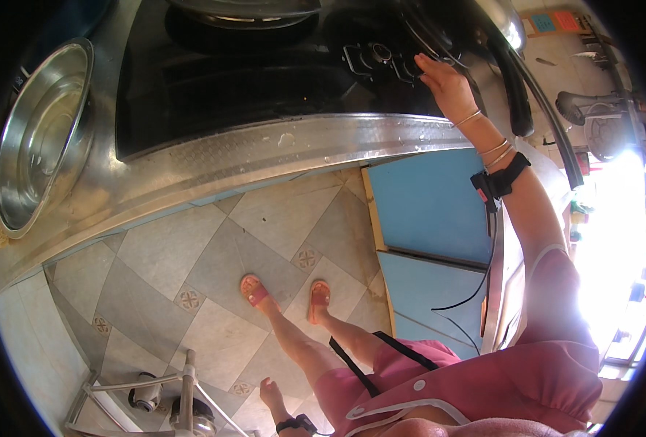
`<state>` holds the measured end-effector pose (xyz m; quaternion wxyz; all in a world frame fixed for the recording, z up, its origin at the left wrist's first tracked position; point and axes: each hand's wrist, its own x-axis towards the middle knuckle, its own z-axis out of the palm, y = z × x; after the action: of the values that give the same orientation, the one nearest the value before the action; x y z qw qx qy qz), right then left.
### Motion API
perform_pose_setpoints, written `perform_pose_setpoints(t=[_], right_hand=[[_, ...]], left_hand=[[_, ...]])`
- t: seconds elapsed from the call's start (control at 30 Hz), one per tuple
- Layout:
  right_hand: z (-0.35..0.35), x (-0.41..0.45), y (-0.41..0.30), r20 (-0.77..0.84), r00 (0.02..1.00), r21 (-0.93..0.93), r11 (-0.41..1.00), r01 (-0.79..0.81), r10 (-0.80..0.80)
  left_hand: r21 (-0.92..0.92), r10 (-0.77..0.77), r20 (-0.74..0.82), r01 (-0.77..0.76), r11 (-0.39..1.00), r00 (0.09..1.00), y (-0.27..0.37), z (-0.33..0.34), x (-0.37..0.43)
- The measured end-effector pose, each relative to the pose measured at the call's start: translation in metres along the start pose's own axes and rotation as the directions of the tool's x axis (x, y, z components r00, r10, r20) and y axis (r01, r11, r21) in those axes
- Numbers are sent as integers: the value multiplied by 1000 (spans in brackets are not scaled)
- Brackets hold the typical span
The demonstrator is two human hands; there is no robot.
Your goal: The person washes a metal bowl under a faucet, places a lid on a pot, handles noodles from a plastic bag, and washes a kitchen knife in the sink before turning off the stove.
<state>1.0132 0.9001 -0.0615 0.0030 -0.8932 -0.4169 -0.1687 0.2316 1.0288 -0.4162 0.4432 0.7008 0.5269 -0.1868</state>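
My right hand (446,87) reaches over the right side of a black glass cooktop (235,87), its fingertips beside the control knobs. One round knob (380,53) shows just left of the fingers; whether they grip another control cannot be told. A cooking pan with a glass lid (246,11) stands at the top of the view, cut off by the edge. Low beside my body hangs my left hand (271,392), fingers loosely curled, with nothing seen in it. Both wrists wear black strapped devices, and bracelets circle the right one.
A steel basin (44,136) holding clear liquid sits on the steel counter (202,158) at left. Black handles (511,93) jut past the counter's right part. Blue cabinet doors (426,202) lie below. A metal rack (189,377) with pots stands at lower left. Utensils (571,109) hang at right.
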Motion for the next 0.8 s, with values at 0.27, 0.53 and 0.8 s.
perform_pose_setpoints(t=[0.27,0.53,0.8], right_hand=[[-2,5,11,-3,996,70,994,88,-88],[1,4,8,-16,999,56,998,33,-32],[-6,6,11,16,996,75,994,82,-83]], left_hand=[[-1,16,23,-16,1000,1000,5,10,3],[41,34,-16,-33,999,999,2,1,-5],[83,59,-22,-57,995,998,4,-8,-2]])
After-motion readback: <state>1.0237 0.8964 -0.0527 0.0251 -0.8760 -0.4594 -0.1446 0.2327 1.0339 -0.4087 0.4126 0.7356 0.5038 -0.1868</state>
